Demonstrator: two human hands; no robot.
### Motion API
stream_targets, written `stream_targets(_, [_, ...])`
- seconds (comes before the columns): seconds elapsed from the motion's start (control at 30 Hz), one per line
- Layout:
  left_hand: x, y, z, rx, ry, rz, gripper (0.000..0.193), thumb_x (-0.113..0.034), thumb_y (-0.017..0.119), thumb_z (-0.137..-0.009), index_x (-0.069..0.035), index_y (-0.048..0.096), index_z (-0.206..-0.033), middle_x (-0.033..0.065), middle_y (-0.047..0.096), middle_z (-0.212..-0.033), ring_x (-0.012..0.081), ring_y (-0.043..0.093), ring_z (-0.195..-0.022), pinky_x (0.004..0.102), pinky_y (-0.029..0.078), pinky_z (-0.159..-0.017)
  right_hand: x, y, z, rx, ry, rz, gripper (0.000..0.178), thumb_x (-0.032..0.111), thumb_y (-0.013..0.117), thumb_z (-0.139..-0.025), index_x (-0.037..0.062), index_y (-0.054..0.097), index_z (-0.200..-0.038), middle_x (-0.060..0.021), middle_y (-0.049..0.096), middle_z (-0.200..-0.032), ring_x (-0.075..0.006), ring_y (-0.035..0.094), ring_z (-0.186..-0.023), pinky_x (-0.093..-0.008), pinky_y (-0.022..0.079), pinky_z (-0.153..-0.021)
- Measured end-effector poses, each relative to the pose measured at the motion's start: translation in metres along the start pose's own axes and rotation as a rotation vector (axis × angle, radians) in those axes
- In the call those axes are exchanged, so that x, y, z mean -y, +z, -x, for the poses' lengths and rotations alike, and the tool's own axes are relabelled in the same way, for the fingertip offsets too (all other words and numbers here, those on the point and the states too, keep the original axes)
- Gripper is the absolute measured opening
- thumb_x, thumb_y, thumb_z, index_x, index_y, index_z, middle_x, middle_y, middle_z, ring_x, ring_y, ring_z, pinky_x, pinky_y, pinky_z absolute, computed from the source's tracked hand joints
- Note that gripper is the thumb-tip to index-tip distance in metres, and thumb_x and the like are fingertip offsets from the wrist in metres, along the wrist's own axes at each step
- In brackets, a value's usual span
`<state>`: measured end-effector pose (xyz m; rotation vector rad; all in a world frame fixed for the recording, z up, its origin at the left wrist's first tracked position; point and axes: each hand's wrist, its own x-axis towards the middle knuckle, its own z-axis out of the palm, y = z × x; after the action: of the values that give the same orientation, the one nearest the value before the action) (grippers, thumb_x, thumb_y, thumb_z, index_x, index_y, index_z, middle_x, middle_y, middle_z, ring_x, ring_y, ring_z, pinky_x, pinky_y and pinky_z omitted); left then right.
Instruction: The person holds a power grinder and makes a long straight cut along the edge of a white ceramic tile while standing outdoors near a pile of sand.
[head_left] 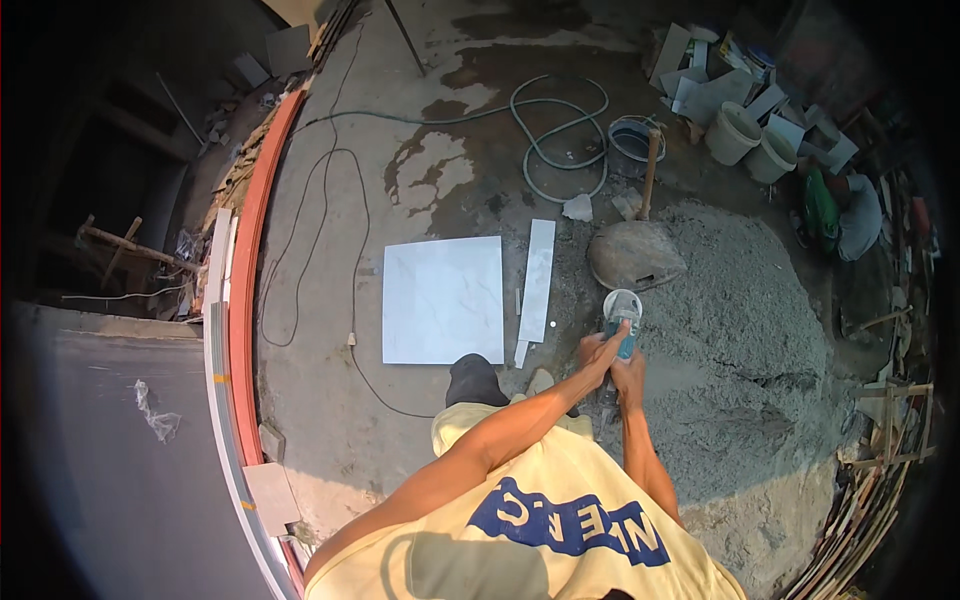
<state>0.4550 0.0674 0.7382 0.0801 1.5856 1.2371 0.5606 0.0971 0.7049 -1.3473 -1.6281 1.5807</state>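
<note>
Both my hands are closed on a teal angle grinder [626,347] with a pale round disc at its far end. My left hand [598,352] reaches across from the left and wraps the tool's side. My right hand [629,374] grips it from the near end. The disc end lies close to the shovel blade [636,254] and the edge of the grey mortar heap [740,320]. To the left, a square white marbled tile [442,300] lies flat on the concrete. A long narrow tile strip [538,281] and smaller offcuts [521,354] lie between tile and grinder.
A green hose [545,150] coils beyond the tile, and a thin cable [365,215] runs along the left. Buckets [733,133] and broken tile pieces [712,95] crowd the far right. Long red metal bars [240,290] line the left edge. Sticks [860,530] lie at lower right.
</note>
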Motion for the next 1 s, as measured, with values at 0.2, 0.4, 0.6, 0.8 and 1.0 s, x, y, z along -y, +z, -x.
stream_targets(0.2, [0.028,-0.008,0.033,0.413,-0.114,-0.033,0.085,-0.077,0.059,-0.084,-0.009,0.058,-0.135,0.0107,0.061,-0.121,0.0211,0.059,-0.102,0.0375,0.045,-0.079,0.014,-0.035,0.009,0.04,0.169,-0.26,0.034,0.01,0.071,-0.078,-0.0008,0.061,-0.109,-0.0055,0.064,-0.092,-0.0164,0.062,-0.077,-0.0319,0.05,-0.071])
stream_targets(0.4, [0.032,-0.034,0.036,0.806,0.053,0.309,0.068,-0.033,0.077,-0.089,-0.012,0.046,-0.146,0.0038,0.067,-0.109,0.0125,0.066,-0.094,0.0328,0.055,-0.072,0.0,-0.038,-0.031,0.124,0.174,-0.406,0.025,0.01,0.068,-0.075,0.0013,0.058,-0.096,-0.0033,0.058,-0.083,-0.0171,0.058,-0.069,-0.0317,0.048,-0.064])
stream_targets(0.6, [0.008,-0.012,0.032,0.238,0.429,-0.272,0.108,-0.023,0.088,-0.067,0.005,0.029,-0.154,0.0191,0.067,-0.11,0.0237,0.067,-0.095,0.0326,0.055,-0.082,0.057,-0.034,-0.023,-0.083,0.17,-0.391,0.024,0.012,0.068,-0.072,0.0008,0.059,-0.091,-0.0051,0.058,-0.081,-0.0167,0.058,-0.069,-0.0302,0.046,-0.065])
stream_targets(0.8, [-0.005,-0.014,0.059,0.149,0.457,-0.497,0.119,-0.03,0.086,-0.062,0.01,0.02,-0.153,0.033,0.065,-0.112,0.0396,0.068,-0.106,0.0371,0.055,-0.09,0.08,-0.02,-0.003,-0.116,0.146,-0.179,0.017,0.013,0.07,-0.074,0.0006,0.063,-0.084,-0.0053,0.063,-0.075,-0.0169,0.061,-0.061,-0.0307,0.049,-0.058])
stream_targets(1.0, [-0.005,-0.096,0.041,0.577,0.148,-0.106,0.094,-0.054,0.065,-0.094,0.001,0.023,-0.157,0.0238,0.052,-0.145,0.0284,0.052,-0.132,0.0368,0.039,-0.111,0.098,-0.014,-0.045,-0.054,0.248,-0.379,0.024,0.012,0.07,-0.072,-0.0028,0.063,-0.089,-0.012,0.064,-0.071,-0.0249,0.064,-0.057,-0.035,0.054,-0.056])
